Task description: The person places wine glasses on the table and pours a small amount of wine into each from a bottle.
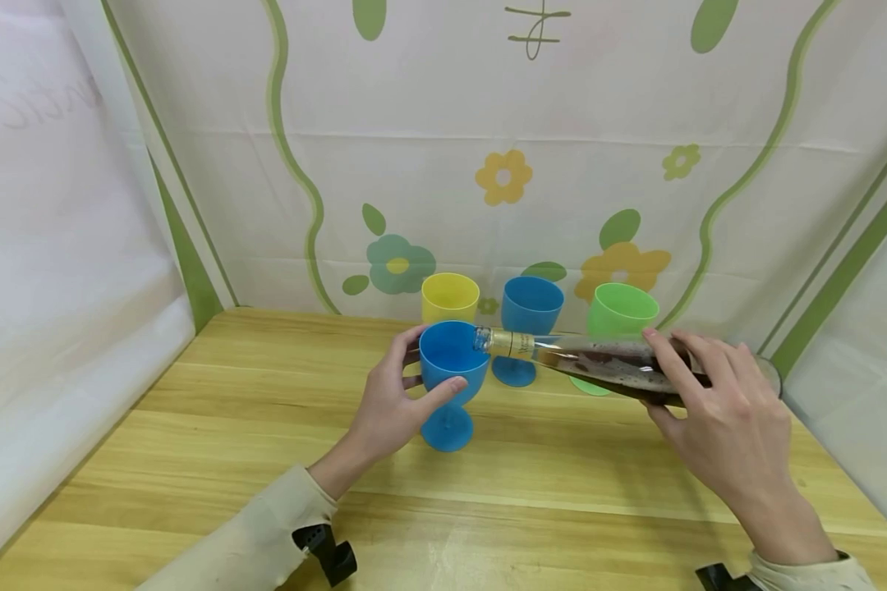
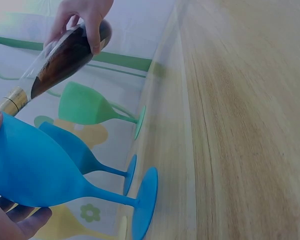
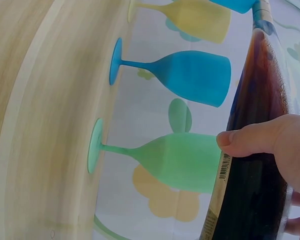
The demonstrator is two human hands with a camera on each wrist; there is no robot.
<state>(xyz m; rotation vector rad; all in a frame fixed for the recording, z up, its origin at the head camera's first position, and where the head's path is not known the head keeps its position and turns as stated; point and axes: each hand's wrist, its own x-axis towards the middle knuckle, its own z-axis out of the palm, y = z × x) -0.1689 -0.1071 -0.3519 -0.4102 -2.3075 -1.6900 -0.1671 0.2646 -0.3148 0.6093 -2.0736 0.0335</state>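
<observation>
My left hand (image 1: 393,402) grips the bowl of a blue goblet (image 1: 454,382), thumb in front and fingers behind. The goblet stands nearly upright, its stem and round foot below the hand. My right hand (image 1: 732,419) holds a glass bottle (image 1: 606,361) of dark liquid around its body, tipped almost level. The bottle's mouth, below a gold neck band (image 2: 14,101), lies at the goblet's rim. In the right wrist view the thumb (image 3: 250,142) presses along the bottle's side. Dark liquid reaches into the bottle's sloping shoulder.
Behind stand a yellow goblet (image 1: 449,297), a second blue goblet (image 1: 532,305) and a green goblet (image 1: 624,310), in a row on the wooden table (image 1: 251,427). A white cloth with printed flowers (image 1: 504,176) hangs at the back, with white sheets at both sides.
</observation>
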